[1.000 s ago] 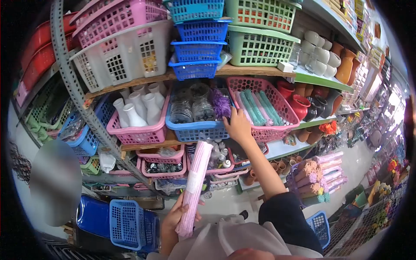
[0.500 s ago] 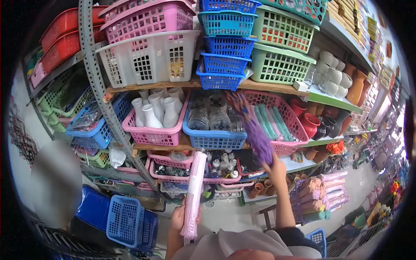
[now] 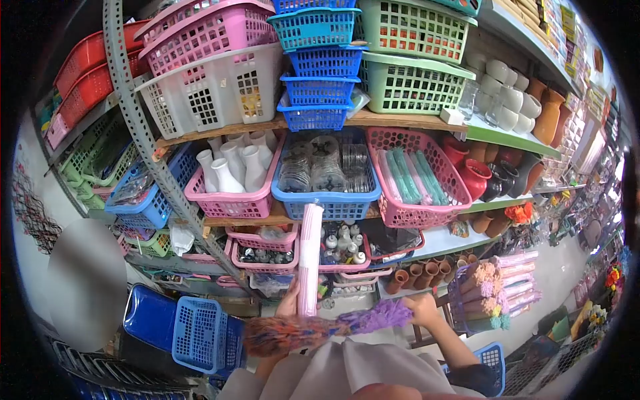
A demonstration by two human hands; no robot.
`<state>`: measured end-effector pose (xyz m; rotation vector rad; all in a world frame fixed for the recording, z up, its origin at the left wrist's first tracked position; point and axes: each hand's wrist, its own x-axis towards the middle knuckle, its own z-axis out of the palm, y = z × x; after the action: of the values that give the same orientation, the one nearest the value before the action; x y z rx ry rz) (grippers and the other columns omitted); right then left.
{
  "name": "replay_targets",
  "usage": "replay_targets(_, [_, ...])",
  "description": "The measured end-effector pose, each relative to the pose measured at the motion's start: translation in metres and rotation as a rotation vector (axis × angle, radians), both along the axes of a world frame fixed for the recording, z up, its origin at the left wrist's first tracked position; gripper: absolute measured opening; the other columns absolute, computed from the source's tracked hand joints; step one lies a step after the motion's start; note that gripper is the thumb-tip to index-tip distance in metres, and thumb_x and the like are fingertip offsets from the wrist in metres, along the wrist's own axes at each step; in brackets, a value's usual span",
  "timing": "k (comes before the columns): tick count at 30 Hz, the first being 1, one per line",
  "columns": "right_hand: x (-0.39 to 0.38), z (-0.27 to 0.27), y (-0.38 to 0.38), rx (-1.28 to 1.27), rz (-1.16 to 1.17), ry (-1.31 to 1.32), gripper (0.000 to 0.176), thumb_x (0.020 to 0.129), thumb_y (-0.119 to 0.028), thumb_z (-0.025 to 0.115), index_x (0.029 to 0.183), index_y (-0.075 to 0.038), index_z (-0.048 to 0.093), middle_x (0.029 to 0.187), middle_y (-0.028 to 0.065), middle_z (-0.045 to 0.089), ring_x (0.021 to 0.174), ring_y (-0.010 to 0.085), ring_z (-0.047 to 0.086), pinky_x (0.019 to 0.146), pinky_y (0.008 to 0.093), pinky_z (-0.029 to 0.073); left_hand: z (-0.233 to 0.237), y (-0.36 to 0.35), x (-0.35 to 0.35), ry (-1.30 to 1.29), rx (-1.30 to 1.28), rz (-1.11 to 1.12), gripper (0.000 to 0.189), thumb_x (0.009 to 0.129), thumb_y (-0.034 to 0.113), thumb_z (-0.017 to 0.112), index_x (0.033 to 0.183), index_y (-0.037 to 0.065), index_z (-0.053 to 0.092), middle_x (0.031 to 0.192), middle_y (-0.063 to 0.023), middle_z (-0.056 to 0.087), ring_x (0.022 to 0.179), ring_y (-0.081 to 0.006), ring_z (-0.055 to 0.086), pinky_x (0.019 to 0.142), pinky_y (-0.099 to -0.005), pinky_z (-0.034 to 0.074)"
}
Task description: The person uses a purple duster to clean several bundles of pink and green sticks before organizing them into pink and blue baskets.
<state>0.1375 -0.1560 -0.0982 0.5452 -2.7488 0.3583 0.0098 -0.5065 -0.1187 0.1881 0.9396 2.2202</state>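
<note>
My left hand (image 3: 289, 301) is wrapped round the lower part of a long pink-and-white wrapped bundle (image 3: 310, 260), which stands upright before the shelf. My right hand (image 3: 421, 309) grips the purple end of a fluffy bundle (image 3: 380, 317). That bundle lies level across my front; its brown-orange end reaches left, in front of my left wrist and the foot of the pink bundle. Beyond, a pink basket (image 3: 427, 215) holds green and pink wrapped bundles (image 3: 415, 175). Beside it, a blue basket (image 3: 327, 209) holds clear round items.
White vases (image 3: 230, 170) fill a pink basket at the left. Stacked baskets (image 3: 325, 61) rise above the wooden shelf edge. A metal post (image 3: 150, 143) slants down at the left. Blue baskets (image 3: 197, 333) stand low left, and wrapped flower bundles (image 3: 500, 293) low right.
My right hand has brought the purple bundle down from before the shelf baskets, turning it from steep to level near my body. The pink bundle now stands more upright and slightly higher.
</note>
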Motion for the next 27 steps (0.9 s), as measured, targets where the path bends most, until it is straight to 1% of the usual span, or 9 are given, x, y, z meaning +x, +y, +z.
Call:
replay_targets(2, [-0.017,-0.008,0.019,0.131,-0.097,0.038,0.041,0.055,-0.033,0.071,0.087,-0.012,0.059,0.059,0.0089,0.055,0.055,0.0267,0.057,0.049,0.0394,0.043,-0.001,-0.005,-0.013,0.039,0.229,-0.281,0.046,0.091,0.04,0.044,0.128,0.013,0.04,0.107,-0.0158,0.056,0.095,-0.0224,0.058,0.077,-0.0411,0.052])
replay_targets(4, [-0.033,-0.002,0.022,-0.078,-0.313,0.03,0.036,0.058,-0.023,0.068,0.089,-0.007,0.058,0.064,0.0155,0.058,0.06,0.0326,0.059,0.053,0.0415,0.046,-0.022,0.012,0.001,-0.038,0.155,0.025,0.043,0.094,0.034,0.039,0.128,0.007,0.037,0.11,-0.0186,0.055,0.095,-0.0276,0.058,0.074,-0.0434,0.054])
replay_targets(6, [-0.045,-0.01,0.026,-0.184,-0.535,-0.011,0.035,0.059,-0.02,0.066,0.09,-0.007,0.059,0.068,0.0176,0.059,0.063,0.0344,0.059,0.055,0.0418,0.047,0.005,0.018,0.007,0.053,0.199,-0.05,0.043,0.095,0.03,0.038,0.13,0.007,0.033,0.116,-0.0186,0.051,0.098,-0.0278,0.057,0.077,-0.0431,0.053])
replay_targets(10, [-0.044,-0.037,0.027,-0.21,-0.477,-0.046,0.034,0.058,-0.022,0.067,0.088,-0.009,0.06,0.068,0.0161,0.058,0.061,0.0333,0.059,0.053,0.041,0.046,0.028,0.02,0.014,0.055,0.06,0.01,0.043,0.095,0.029,0.038,0.132,0.009,0.03,0.119,-0.0179,0.049,0.096,-0.0259,0.058,0.076,-0.0387,0.054])
replay_targets(13, [-0.037,-0.025,0.021,0.164,0.079,0.056,0.032,0.056,-0.024,0.068,0.083,-0.009,0.059,0.068,0.0122,0.055,0.061,0.0311,0.059,0.053,0.0394,0.046,0.026,0.013,0.01,-0.025,0.029,-0.02,0.051,0.092,0.042,0.041,0.129,0.006,0.035,0.107,-0.0118,0.052,0.087,-0.0199,0.056,0.07,-0.0329,0.053])
replay_targets(17, [-0.058,-0.026,0.027,-0.108,-0.282,0.023,0.033,0.055,-0.019,0.069,0.084,-0.006,0.062,0.067,0.0155,0.059,0.06,0.0343,0.058,0.053,0.0406,0.047,0.007,0.009,0.015,-0.213,0.29,-0.095,0.055,0.092,0.045,0.039,0.121,-0.001,0.044,0.1,-0.0103,0.057,0.075,-0.0148,0.054,0.064,-0.025,0.049])
replay_targets(20, [-0.069,-0.041,0.021,-0.283,-0.403,0.003,0.031,0.054,-0.019,0.069,0.082,-0.005,0.063,0.068,0.0182,0.06,0.062,0.0359,0.058,0.055,0.0414,0.047,0.009,0.013,0.017,-0.122,0.134,0.054,0.056,0.09,0.047,0.042,0.124,0.003,0.041,0.101,-0.0091,0.054,0.081,-0.0162,0.053,0.064,-0.0269,0.047])
replay_targets(24, [-0.059,-0.04,0.022,0.153,0.145,0.106,0.043,0.055,-0.018,0.069,0.095,-0.008,0.06,0.065,0.0091,0.055,0.059,0.0306,0.057,0.055,0.0398,0.047,0.0,0.01,0.009,-0.237,0.169,0.07,0.055,0.091,0.044,0.041,0.128,0.003,0.038,0.105,-0.0099,0.055,0.088,-0.0183,0.055,0.074,-0.0312,0.05])
replay_targets(27, [-0.066,-0.032,0.032,0.165,-0.055,0.08,0.04,0.055,-0.017,0.068,0.093,-0.008,0.061,0.065,0.0104,0.057,0.06,0.0302,0.058,0.055,0.0397,0.046,-0.026,0.001,0.006,-0.05,0.086,0.068,0.053,0.09,0.042,0.044,0.123,0.001,0.043,0.109,-0.0117,0.055,0.09,-0.0204,0.057,0.082,-0.0343,0.048])
